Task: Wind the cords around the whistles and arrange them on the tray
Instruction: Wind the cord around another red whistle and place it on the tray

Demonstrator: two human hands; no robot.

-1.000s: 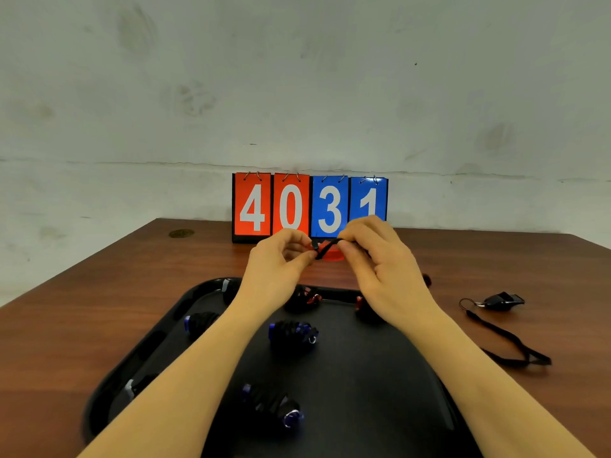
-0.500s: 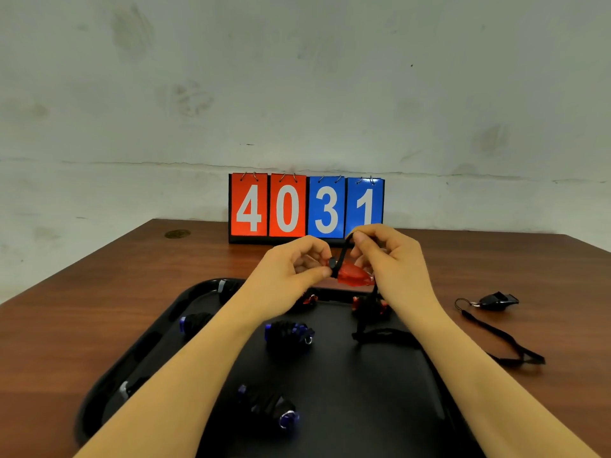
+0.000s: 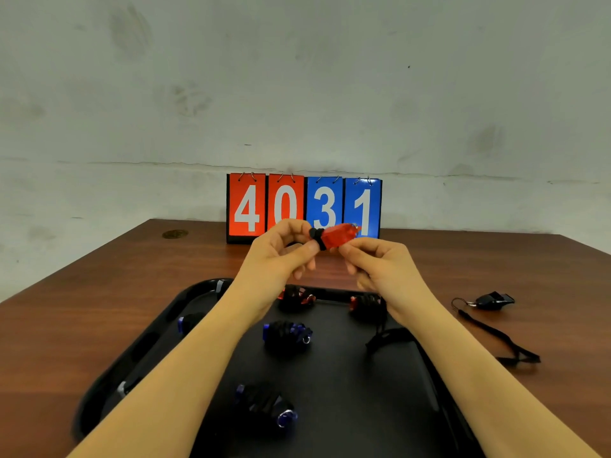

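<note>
A red whistle (image 3: pixel 337 237) is held up in front of the scoreboard, above the black tray (image 3: pixel 139 352). My left hand (image 3: pixel 281 256) pinches its left end, where black cord is wound once or twice. My right hand (image 3: pixel 380 262) grips it from below on the right. The cord's loose end (image 3: pixel 386 337) hangs down behind my right wrist onto the tray. Several wound whistles lie on the tray, among them a blue one (image 3: pixel 287 332), another blue one (image 3: pixel 264 404) and a red one (image 3: pixel 365 304). A black whistle (image 3: pixel 492 300) with its cord (image 3: pixel 496 335) unwound lies on the table to the right.
A flip scoreboard (image 3: pixel 304 206) reading 4031 stands at the back of the brown table (image 3: pixel 66 325), against a pale wall. A small round mark (image 3: pixel 175 233) sits at the table's far left.
Both hands have risen with the red whistle, which now lies sideways between them. The cord, held up by my right hand before, now hangs behind my right wrist.
</note>
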